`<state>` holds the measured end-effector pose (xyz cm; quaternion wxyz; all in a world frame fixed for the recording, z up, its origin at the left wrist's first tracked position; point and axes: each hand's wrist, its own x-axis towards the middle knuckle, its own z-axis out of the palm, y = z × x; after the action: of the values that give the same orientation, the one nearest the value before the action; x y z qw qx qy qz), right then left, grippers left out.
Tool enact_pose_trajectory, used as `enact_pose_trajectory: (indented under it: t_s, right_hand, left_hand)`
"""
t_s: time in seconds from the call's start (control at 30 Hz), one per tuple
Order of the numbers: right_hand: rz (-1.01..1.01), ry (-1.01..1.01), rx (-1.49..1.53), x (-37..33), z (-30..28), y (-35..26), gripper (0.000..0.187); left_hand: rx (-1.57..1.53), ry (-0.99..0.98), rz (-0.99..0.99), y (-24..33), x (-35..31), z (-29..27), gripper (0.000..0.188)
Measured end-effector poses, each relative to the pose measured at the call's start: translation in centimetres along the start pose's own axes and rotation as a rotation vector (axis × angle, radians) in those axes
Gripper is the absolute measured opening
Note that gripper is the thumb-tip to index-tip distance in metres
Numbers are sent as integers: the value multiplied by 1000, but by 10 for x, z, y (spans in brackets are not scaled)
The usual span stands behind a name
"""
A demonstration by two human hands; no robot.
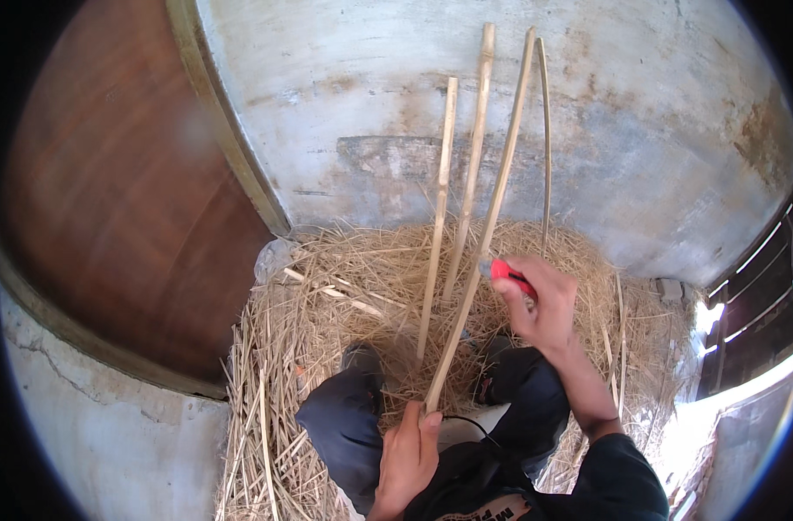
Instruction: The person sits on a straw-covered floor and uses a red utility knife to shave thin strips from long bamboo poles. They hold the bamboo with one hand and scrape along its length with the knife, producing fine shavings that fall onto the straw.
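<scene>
A long, pale bamboo strip [502,174] slants up from my lap, its far end against the wall. My left hand [409,456] is closed around its lower end. In the fist of my right hand [544,300] is a red and black box cutter [511,275]. Its tip meets the side of the strip about midway along. Two more bamboo strips, a shorter one [444,165] and a taller one [478,130], lean to the left of it. A thin, darker strip [546,130] stands to its right.
Dry straw and shavings [275,417] cover the ground around my legs. A stained, pale wall [639,156] rises in front. On the left is a brown door [136,191] with a wooden frame [227,113]. Dark slats [756,304] with light between them are at the right.
</scene>
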<state>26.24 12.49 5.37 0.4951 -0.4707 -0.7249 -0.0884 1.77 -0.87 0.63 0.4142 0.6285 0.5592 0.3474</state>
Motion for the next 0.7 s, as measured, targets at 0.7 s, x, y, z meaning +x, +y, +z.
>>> enact_pose_trajectory:
  t_s: [0.7]
  right_hand:
    - [-198, -259, 195, -58, 14, -50, 40]
  left_hand:
    - [-62, 11, 7, 2, 9, -21, 24]
